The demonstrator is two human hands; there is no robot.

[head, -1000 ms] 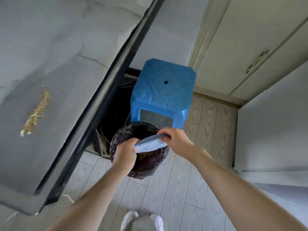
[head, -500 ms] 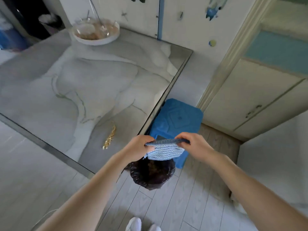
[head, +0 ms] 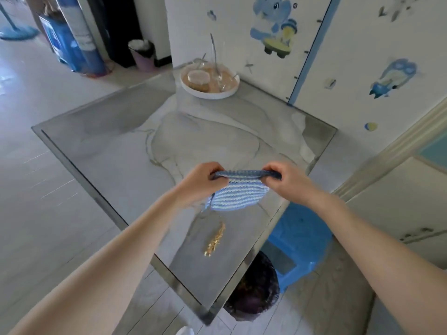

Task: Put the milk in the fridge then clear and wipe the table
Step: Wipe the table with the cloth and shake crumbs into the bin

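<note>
Blue striped cloth (head: 239,193) hangs over the table (head: 116,146), its top edge pinched by the left hand (head: 202,181) and right hand (head: 287,181). Crumbs (head: 215,240) at six o'clock and the tray (head: 210,82) at twelve remain, so clearing and wiping look unfinished; no milk shows.

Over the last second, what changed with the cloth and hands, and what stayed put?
Both hands, left hand and right hand, carried the striped cloth from over the bin up over the table, gripping it throughout. The crumb streak and tray stayed put.
</note>
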